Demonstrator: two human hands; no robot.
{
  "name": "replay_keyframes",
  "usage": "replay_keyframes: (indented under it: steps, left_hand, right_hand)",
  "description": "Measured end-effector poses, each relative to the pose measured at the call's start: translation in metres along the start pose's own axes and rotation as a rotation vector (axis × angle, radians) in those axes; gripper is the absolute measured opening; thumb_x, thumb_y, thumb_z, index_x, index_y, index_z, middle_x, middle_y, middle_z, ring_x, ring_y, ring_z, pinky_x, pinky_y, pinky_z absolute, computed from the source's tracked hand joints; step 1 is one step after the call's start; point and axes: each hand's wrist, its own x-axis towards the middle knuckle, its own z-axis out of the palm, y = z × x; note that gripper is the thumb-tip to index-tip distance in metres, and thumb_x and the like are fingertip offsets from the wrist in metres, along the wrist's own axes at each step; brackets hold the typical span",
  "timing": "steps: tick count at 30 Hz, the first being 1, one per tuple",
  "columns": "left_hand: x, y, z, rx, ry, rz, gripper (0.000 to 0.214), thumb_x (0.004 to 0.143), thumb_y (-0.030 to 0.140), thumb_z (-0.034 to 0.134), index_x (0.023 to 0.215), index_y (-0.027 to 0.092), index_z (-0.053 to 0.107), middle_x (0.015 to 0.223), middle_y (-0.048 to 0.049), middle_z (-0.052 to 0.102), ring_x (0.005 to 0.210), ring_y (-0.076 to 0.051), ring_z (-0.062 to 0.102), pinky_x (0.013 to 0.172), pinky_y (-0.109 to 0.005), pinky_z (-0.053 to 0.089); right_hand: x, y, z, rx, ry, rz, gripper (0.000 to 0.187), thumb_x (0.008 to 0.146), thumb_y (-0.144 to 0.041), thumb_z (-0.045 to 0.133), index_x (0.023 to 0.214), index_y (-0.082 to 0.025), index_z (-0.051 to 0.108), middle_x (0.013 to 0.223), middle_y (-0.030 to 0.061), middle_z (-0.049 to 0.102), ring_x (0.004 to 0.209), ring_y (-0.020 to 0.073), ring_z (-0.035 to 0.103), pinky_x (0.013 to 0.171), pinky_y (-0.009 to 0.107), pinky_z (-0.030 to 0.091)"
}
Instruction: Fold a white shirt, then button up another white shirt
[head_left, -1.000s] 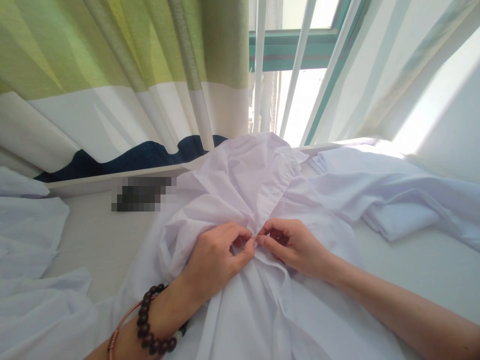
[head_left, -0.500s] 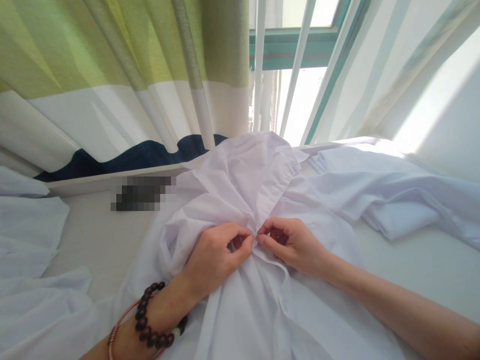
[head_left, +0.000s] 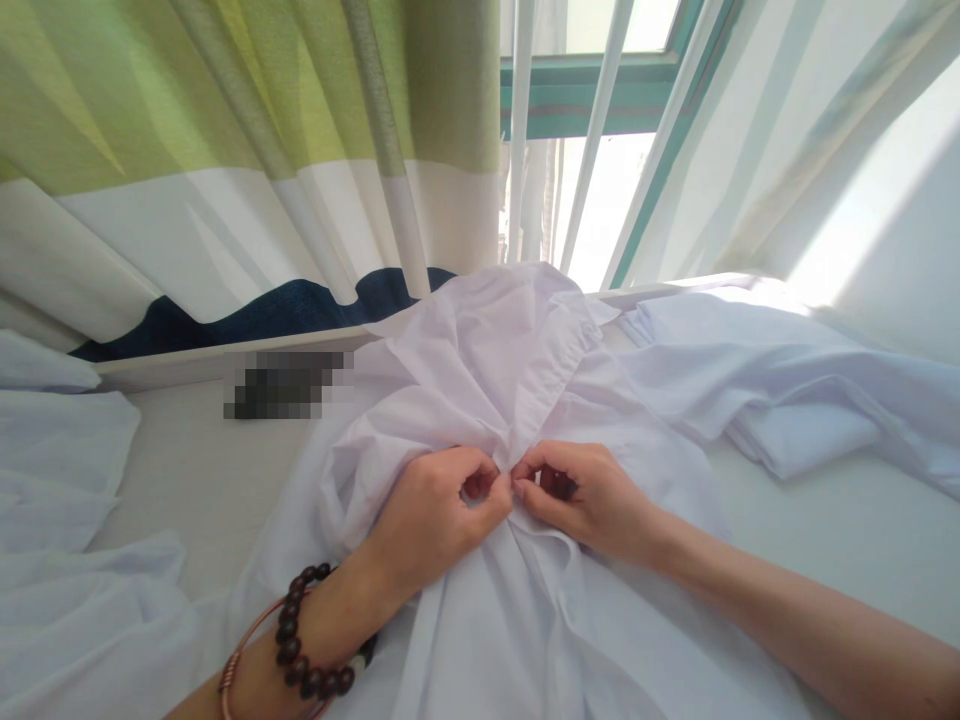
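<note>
A large white garment [head_left: 480,370] lies spread in front of me, with a gathered, ruffled edge [head_left: 564,362] toward its far right side. My left hand [head_left: 444,500] pinches its fabric near the middle, thumb against fingertips. Right beside it, my right hand [head_left: 589,497] pinches the same spot, and the fingertips of both hands almost touch. Folds of cloth radiate from this point. Whatever small part sits between the fingertips is hidden. Dark beads [head_left: 294,640] and a copper-coloured bangle [head_left: 231,672] circle my left wrist.
More white cloth lies at the left [head_left: 60,470], and folded white fabric [head_left: 795,400] at the right. A blurred dark object [head_left: 285,385] rests on the pale surface [head_left: 187,460]. Behind hang a green-and-white curtain [head_left: 262,110] and white window bars [head_left: 596,130].
Both hands stay at the same spot on the garment. Their fingers have shifted slightly, with the left thumb a little further right, over the pinched fabric.
</note>
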Motion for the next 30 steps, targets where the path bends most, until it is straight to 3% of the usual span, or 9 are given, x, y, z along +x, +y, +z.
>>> replay_keyframes:
  steps: [5, 10, 16, 30]
  left_hand:
    - [0.0004, -0.0022, -0.0005, -0.035, -0.048, 0.013, 0.023, 0.085, 0.023, 0.051, 0.065, 0.017, 0.059, 0.06, 0.0032, 0.058, 0.053, -0.009, 0.049, 0.053, -0.021, 0.037]
    - [0.0008, -0.0026, -0.003, -0.145, -0.045, 0.033, 0.02, 0.087, 0.022, 0.05, 0.068, 0.017, 0.056, 0.062, 0.0046, 0.053, 0.055, -0.008, 0.046, 0.054, -0.019, 0.037]
    - [0.0025, -0.0009, -0.0069, -0.245, -0.07, 0.055, 0.02, 0.088, 0.022, 0.047, 0.07, 0.017, 0.054, 0.064, 0.0041, 0.051, 0.058, -0.009, 0.047, 0.055, -0.019, 0.038]
    - [0.0013, -0.0048, -0.0038, -0.193, -0.092, 0.144, 0.02, 0.094, 0.018, 0.044, 0.076, 0.019, 0.053, 0.074, 0.0018, 0.055, 0.071, -0.012, 0.054, 0.068, -0.021, 0.044]
  right_hand:
    - [-0.002, -0.0034, 0.0029, -0.019, -0.018, -0.048, 0.007, 0.083, -0.018, 0.055, 0.078, -0.019, 0.06, 0.066, -0.0022, 0.06, 0.054, 0.0082, 0.049, 0.052, 0.02, 0.038]
    - [-0.0008, -0.0038, 0.0043, 0.023, 0.068, 0.008, 0.005, 0.082, -0.019, 0.057, 0.079, -0.019, 0.06, 0.06, -0.0044, 0.055, 0.05, 0.0073, 0.046, 0.049, 0.019, 0.038]
    - [0.0, -0.0017, 0.0028, 0.084, 0.085, 0.067, 0.008, 0.084, -0.024, 0.056, 0.079, -0.019, 0.059, 0.057, -0.0047, 0.051, 0.047, 0.0074, 0.043, 0.046, 0.019, 0.036]
    - [0.0003, 0.0022, 0.0027, 0.029, 0.094, 0.047, 0.01, 0.085, -0.028, 0.057, 0.081, -0.02, 0.057, 0.057, -0.005, 0.05, 0.047, 0.0075, 0.042, 0.046, 0.02, 0.035]
